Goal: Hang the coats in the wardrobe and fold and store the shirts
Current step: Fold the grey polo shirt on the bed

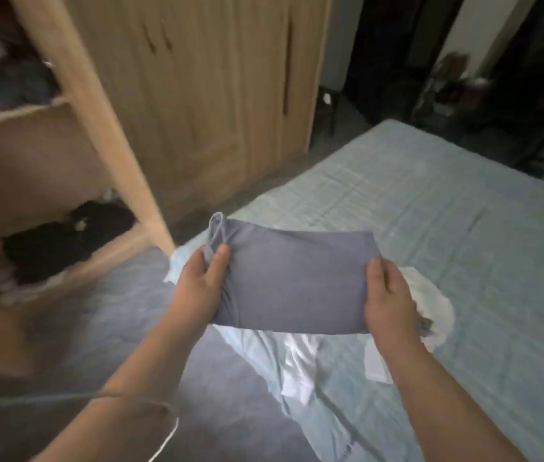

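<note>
Underneath, pale blue bed, wooden wardrobe.

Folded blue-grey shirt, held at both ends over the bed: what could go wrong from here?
1. The folded shirt is pinched only at its ends by the left hand and right hand; its middle could sag and unfold.
2. A loose strap loop sticks up and might snag the wardrobe's open door edge.
</note>
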The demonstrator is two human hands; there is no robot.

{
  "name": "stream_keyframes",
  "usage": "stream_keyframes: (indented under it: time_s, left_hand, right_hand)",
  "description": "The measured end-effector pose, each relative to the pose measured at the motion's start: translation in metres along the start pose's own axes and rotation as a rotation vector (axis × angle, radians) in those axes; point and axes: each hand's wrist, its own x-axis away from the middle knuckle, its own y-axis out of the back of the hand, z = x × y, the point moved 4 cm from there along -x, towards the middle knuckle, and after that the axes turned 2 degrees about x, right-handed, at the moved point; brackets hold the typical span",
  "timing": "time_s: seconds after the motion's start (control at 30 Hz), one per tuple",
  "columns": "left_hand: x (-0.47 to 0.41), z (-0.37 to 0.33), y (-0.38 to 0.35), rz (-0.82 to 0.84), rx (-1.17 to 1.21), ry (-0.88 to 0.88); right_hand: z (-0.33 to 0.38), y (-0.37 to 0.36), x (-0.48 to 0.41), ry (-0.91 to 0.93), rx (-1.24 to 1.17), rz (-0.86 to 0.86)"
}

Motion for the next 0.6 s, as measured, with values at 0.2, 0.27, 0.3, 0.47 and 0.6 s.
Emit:
stream_keyframes:
  time_s: [0.2,0.27,0.3,0.47,0.6]
  left_hand:
    - [0.007,-0.023,0.206,-0.412,0.021,-0.087]
    - [0.01,-0.022,0.255,-0.539,0.041,-0.093]
    - [0.01,-0.02,0.277,-0.594,0.054,-0.088]
    - [-0.006,-0.016,0.362,-0.785,0.078,-0.107]
    - [-0.056,-0.022,0.411,-0.856,0.063,-0.134]
  right_hand:
    - [0.148,-0.17,0.019,0.285,-0.081,0.287]
    - [0.185,-0.217,0.032,0.349,-0.128,0.365]
    - [0.202,-0.239,0.038,0.375,-0.15,0.399]
    - [0.266,-0.338,0.052,0.46,-0.23,0.541]
    - [0.305,-0.415,0.034,0.518,-0.271,0.571]
